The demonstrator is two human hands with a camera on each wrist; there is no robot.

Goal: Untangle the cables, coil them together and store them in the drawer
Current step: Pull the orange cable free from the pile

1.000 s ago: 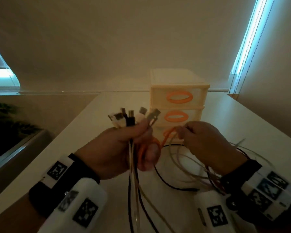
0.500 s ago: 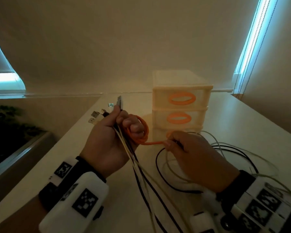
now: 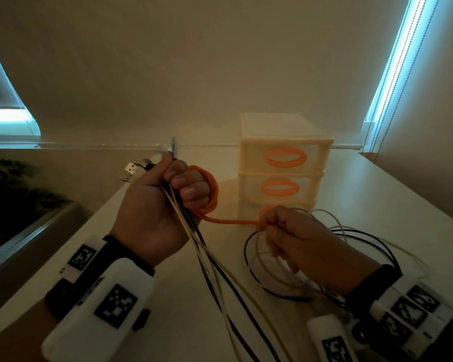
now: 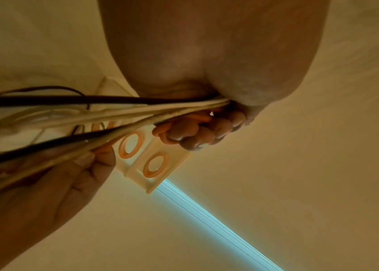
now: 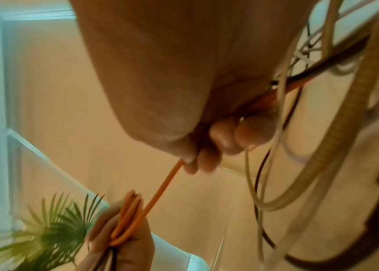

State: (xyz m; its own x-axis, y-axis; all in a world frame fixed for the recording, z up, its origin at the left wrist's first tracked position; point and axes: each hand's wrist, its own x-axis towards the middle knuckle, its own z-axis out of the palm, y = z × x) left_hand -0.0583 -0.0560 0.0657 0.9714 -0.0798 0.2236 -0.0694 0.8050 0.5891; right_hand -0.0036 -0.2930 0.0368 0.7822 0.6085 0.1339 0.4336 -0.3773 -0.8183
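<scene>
My left hand (image 3: pixel 173 189) grips a bundle of black and white cables (image 3: pixel 209 259) just below their USB plugs (image 3: pixel 131 171), which stick out above the fist. An orange cable (image 3: pixel 212 189) is looped around the left fingers (image 4: pixel 193 132) and runs taut to my right hand (image 3: pixel 270 226), which pinches it (image 5: pixel 167 179) between thumb and fingers. Loose black and white loops (image 3: pixel 356 246) lie on the table around the right wrist. The cream drawer unit (image 3: pixel 283 142) with orange handles stands just behind both hands, all its drawers closed.
The white table (image 3: pixel 377 199) extends right of the drawer unit toward the wall and a window blind cord (image 3: pixel 385 82). A green plant (image 5: pixel 44 225) sits beyond the table's left edge, past a dark ledge (image 3: pixel 32 226).
The left hand turned and rose, so the plugs now point up-left. The orange cable now wraps around its fingers, and the right hand has drawn its strand taut to the right.
</scene>
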